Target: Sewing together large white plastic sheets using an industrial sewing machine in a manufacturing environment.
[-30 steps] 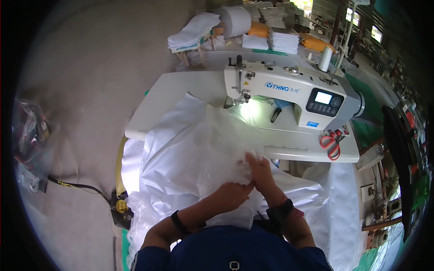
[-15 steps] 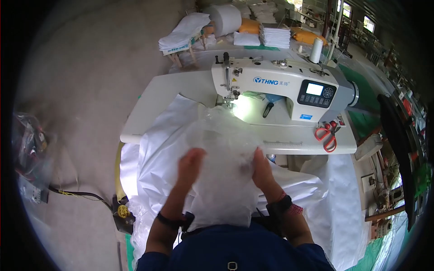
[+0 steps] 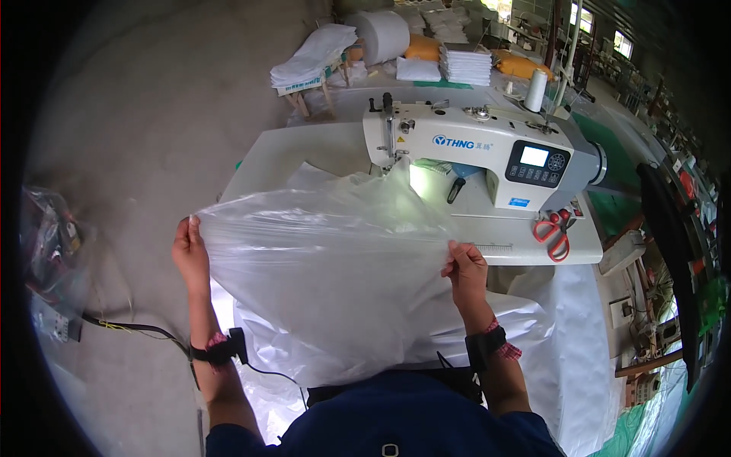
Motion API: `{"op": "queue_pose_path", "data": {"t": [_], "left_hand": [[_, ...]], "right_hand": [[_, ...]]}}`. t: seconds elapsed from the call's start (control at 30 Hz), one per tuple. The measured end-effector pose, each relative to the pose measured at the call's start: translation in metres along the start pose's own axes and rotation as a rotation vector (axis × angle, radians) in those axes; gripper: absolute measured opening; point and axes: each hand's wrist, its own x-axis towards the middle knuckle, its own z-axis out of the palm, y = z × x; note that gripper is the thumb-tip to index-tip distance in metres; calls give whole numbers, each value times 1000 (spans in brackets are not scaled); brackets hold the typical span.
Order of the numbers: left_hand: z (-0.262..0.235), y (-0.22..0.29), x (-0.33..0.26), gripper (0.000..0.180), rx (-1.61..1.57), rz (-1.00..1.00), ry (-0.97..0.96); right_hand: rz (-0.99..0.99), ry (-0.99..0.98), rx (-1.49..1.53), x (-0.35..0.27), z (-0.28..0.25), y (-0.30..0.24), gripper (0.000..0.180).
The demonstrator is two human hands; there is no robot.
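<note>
A clear plastic sheet [image 3: 327, 282] is spread taut between my two hands. My left hand [image 3: 190, 247] pinches its left edge, out past the table's left corner. At the other side my right hand [image 3: 465, 268] grips it by the table's front edge. The sheet's far end gathers under the needle area of a white sewing machine [image 3: 457, 145], whose lamp is lit. Beneath the plastic lies white glossy fabric [image 3: 263, 335], hanging off the table [image 3: 297, 148] toward my lap. The presser foot is partly hidden by the plastic.
Red-handled scissors [image 3: 553, 238] lie at the table's right end, and a small dark tool [image 3: 456, 190] sits under the machine arm. A white thread cone [image 3: 535, 91] stands behind. Farther back are stacked white sheets [image 3: 466, 65] and a large white roll [image 3: 381, 36].
My left hand has swung out to the left and my right hand slightly to the right. The plastic, bunched between them before, is now stretched wide.
</note>
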Motion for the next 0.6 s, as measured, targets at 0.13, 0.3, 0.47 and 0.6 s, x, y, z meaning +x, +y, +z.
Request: {"op": "queue_pose_path", "data": {"t": [0.13,0.3,0.47,0.6], "left_hand": [[-19,-65,45,25,341,-347,-154],[5,-1,24,44,645,304,-59],[97,103,-88,60,186,464,-739],[155,106,-128,50,407,384,-891]], "right_hand": [[-2,177,-21,-1,-6,-4,16],[267,159,-240,-10,20,5,33],[442,-269,-55,-4,78,48,44],[182,-357,-189,10,92,68,34]]}}
